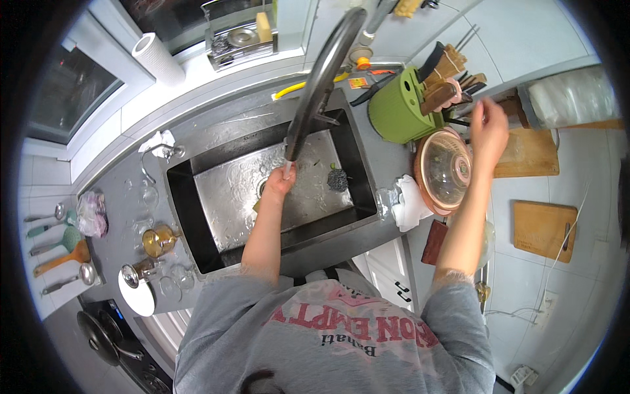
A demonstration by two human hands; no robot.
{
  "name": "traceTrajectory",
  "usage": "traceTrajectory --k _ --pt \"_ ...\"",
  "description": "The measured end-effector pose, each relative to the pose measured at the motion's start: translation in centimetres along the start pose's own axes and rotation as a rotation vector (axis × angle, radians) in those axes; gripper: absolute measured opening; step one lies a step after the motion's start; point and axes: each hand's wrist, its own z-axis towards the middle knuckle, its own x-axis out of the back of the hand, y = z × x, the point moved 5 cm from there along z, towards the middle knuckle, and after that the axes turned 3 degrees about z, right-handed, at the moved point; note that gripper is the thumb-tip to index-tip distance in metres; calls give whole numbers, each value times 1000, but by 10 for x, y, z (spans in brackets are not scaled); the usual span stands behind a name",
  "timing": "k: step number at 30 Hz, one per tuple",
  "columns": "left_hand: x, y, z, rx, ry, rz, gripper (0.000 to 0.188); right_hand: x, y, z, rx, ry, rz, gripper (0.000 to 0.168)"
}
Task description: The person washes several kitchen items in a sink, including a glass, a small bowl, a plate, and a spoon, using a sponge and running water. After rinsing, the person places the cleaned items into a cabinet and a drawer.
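Observation:
My left hand is under the tall pull-down faucet, and a stream of water runs onto its fingers. It is over the wet steel sink; whether its curled fingers hold anything is hidden. Beside that wrist, a yellow-green piece partly shows in the basin. A dark scouring ball lies at the basin's right side, with green scraps by it. My right hand is raised at the right, fingers bent, close to a green knife block full of handles. I cannot tell whether it touches a handle.
Below my right hand sits a lidded pink basket, with white paper beside it. A wooden cutting board stands behind. Left of the sink are an amber glass cup, clear glasses and a small tap. A pan sits on the stove.

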Motion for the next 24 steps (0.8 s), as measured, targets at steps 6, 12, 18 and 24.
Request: traceTrajectory --k 6,12,18,24 --pt "12 -16 -39 -81 254 611 38 -173 -96 -207 -424 -958 758 25" --pt "19 -16 -108 -94 360 1126 52 -291 -180 -342 -1128 -1224 1142 63" --pt "44 6 -144 -48 254 1197 46 -299 -193 -345 -1150 -1473 1220 45" --pt "69 32 -117 -266 171 1455 24 -295 -183 -333 -1192 -1546 1584 35"
